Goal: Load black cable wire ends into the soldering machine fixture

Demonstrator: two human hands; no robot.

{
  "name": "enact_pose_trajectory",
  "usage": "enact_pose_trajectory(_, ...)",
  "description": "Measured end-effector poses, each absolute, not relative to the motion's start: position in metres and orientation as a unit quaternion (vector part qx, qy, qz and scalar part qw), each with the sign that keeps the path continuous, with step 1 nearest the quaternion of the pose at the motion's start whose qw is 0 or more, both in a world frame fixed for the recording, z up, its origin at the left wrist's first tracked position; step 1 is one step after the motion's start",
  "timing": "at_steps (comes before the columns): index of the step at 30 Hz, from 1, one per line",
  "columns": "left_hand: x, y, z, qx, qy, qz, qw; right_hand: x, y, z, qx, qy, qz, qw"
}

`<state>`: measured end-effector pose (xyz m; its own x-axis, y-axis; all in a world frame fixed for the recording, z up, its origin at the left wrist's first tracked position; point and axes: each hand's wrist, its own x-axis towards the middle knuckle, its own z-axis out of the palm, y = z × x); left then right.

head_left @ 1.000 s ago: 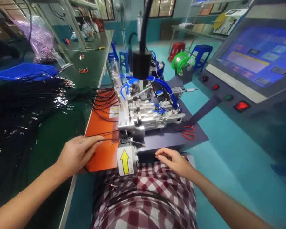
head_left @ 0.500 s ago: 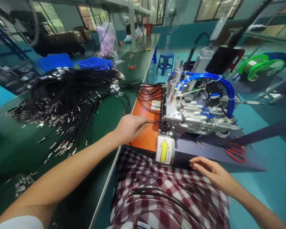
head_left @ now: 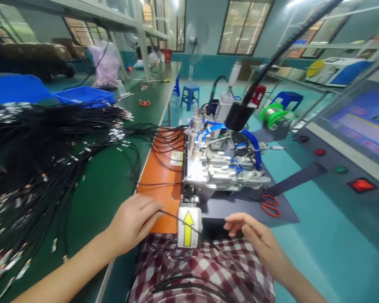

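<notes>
A thin black cable (head_left: 177, 217) is pinched between thumb and fingers of the left hand (head_left: 134, 221) and slants across a white curved cover (head_left: 181, 229), while the right hand (head_left: 255, 235), part open with fingers loosely curled, sits across a gap by the front edge of the grey machine base (head_left: 240, 208). A flat orange plate (head_left: 164, 198) lies between the machine and the dark green tabletop's (head_left: 107, 172) pale edge. A yellow arrow (head_left: 187, 237) marks the cover, its small characters too blurred to read, like those on the plate's yellow-and-white label (head_left: 177, 158).
</notes>
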<state>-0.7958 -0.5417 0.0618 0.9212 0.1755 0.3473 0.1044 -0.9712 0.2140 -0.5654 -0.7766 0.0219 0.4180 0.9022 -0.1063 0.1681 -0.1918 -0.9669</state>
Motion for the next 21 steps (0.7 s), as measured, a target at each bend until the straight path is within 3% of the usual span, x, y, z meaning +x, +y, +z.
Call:
enact_pose_trajectory(3,-0.797,-0.534,0.051,0.974,0.063,0.202,0.078,-0.582,-0.772,0.043,-0.624,-0.444,0.395,0.507)
enact_pose_trajectory(6,-0.804,-0.523,0.045,0.977,0.047,0.204,0.042,-0.597,-0.760,0.051,-0.649,-0.425,0.446,0.447)
enact_pose_trajectory(12,-0.799,-0.547,0.061,0.985,0.094,0.139,0.027,-0.612,-0.720,0.044,-0.717,-0.577,0.192,0.342)
enact_pose_trajectory(15,-0.774,-0.574,0.069,0.972,0.118,0.111,0.172,-0.610,-0.701,0.046,-0.701,-0.579,0.203,0.364)
enact_pose_trajectory(18,-0.750,-0.581,0.071,0.915,0.179,0.058,0.358,-0.599,-0.694,0.047,-0.671,-0.490,0.333,0.445)
enact_pose_trajectory(21,-0.738,-0.573,0.072,0.861,0.224,0.016,0.457,-0.588,-0.694,0.040,-0.635,-0.378,0.443,0.507)
